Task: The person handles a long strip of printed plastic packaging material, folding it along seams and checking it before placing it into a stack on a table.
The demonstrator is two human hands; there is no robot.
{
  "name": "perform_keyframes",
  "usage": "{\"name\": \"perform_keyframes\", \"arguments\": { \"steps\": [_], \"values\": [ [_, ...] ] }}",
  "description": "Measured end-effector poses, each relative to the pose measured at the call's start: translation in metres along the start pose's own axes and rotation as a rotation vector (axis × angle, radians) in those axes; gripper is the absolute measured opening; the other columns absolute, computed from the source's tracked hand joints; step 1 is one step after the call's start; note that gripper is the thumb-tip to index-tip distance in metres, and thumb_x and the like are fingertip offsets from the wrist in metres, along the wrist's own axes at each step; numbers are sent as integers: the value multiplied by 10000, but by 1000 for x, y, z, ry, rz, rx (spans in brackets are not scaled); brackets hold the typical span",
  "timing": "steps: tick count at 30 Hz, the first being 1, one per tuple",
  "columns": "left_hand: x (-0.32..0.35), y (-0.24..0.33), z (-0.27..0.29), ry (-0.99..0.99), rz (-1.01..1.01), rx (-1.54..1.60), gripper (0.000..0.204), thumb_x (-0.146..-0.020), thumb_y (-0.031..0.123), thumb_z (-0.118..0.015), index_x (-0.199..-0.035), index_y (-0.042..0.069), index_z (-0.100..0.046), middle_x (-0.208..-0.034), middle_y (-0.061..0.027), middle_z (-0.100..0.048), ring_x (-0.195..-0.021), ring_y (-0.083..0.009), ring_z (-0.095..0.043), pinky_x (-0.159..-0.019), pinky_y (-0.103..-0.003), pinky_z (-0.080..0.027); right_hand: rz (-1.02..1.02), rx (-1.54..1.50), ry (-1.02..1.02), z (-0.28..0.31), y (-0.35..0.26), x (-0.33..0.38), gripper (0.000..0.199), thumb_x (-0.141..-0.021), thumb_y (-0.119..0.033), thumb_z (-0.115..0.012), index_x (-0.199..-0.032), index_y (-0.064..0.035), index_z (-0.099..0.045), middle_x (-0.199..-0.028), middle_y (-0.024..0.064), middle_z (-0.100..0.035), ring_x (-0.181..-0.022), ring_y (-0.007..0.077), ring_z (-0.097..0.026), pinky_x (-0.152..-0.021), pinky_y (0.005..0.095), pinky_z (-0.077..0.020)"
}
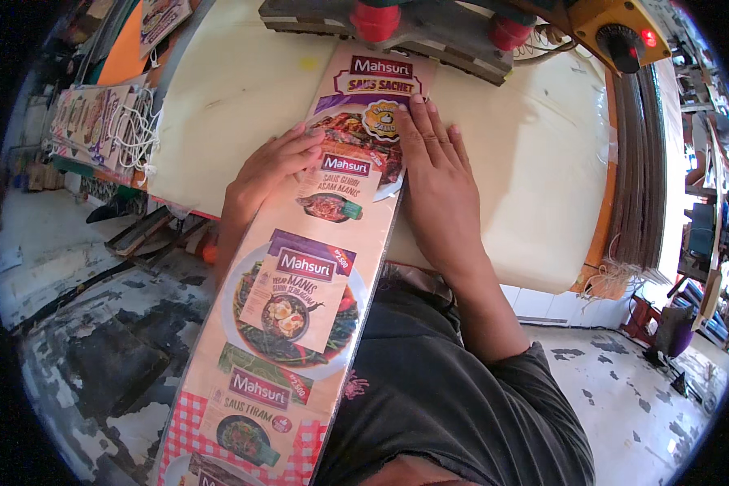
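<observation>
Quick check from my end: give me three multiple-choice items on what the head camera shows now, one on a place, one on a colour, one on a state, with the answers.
1. Where does the long printed strip lie?
A. Across the cream table and over its near edge
B. Rolled up on the floor
C. Hung on a wall

2. What colour are the two knobs on the machine at the table's far side?
A. Green
B. Red
C. White

3. How is the right hand placed?
A. Clenched in a fist
B. Lifted clear
C. Flat, fingers spread, on the strip

Answers: A, the strip runs off the table; B, both knobs show red; C, the palm lies flat, with the left hand beside it.
</observation>
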State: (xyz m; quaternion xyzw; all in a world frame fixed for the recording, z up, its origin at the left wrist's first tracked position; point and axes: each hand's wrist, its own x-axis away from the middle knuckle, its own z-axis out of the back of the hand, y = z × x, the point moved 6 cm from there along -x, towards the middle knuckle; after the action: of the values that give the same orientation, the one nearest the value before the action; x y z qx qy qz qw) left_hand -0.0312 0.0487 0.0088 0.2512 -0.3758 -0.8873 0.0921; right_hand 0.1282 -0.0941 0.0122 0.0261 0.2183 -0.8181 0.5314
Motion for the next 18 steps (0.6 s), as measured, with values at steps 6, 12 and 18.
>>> {"name": "perform_keyframes", "arguments": {
  "steps": [6, 12, 18],
  "values": [
    [-3, 5, 4, -17, 0, -27, 427, -814, 102, -766, -1219, 14, -665, -1371, -162, -662, -1384, -348, -543, -1168, -469, -407, 6, -6, -5, 1, -1, -1, 509, -1001, -116, -473, -1499, -9, -458, -1611, 199, -404, -1501, 325, -390, -1231, 497, -298],
    [-3, 0, 5, -32, -12, -27, 396, -826, 98, -753, -1203, 11, -668, -1356, -165, -672, -1373, -362, -554, -1159, -472, -413, -4, -2, 4, -2, -1, -1, 510, -1002, -110, -467, -1502, -8, -455, -1611, 199, -404, -1501, 327, -389, -1233, 497, -294],
    [-6, 9, 6, -21, 34, -15, 369, -830, 111, -748, -1175, 6, -670, -1342, -170, -679, -1375, -366, -552, -1158, -476, -414, 2, 3, -2, -1, -1, 0, 503, -1010, -109, -448, -1503, -6, -455, -1613, 200, -401, -1502, 332, -386, -1234, 499, -293]
  ]
}}
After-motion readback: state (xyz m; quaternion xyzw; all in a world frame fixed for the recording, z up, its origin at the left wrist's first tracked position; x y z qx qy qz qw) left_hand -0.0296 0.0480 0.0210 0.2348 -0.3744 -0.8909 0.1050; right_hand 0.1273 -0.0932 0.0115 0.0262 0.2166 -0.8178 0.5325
